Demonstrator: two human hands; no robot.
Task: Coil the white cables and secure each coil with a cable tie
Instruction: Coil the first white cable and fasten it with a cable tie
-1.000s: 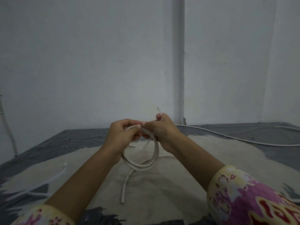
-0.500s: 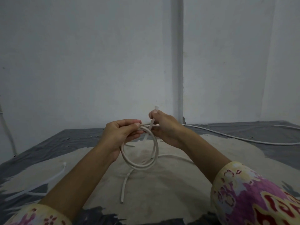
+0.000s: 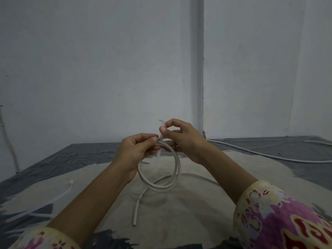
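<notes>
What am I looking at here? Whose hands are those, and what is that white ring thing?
There is no machine here. A person wears a camera on the head, so you see both hands from above. The left hand holds a coil of white cable at its top. The right hand pinches a thin cable tie there, to fasten the ring. More white cable lies loose on the grey and beige cloth underneath. Behind is a plain wall.

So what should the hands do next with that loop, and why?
Probably the right hand should pull the cable tie tail snug: it pinches the tail above the coil, which the left hand holds at the top.
</notes>
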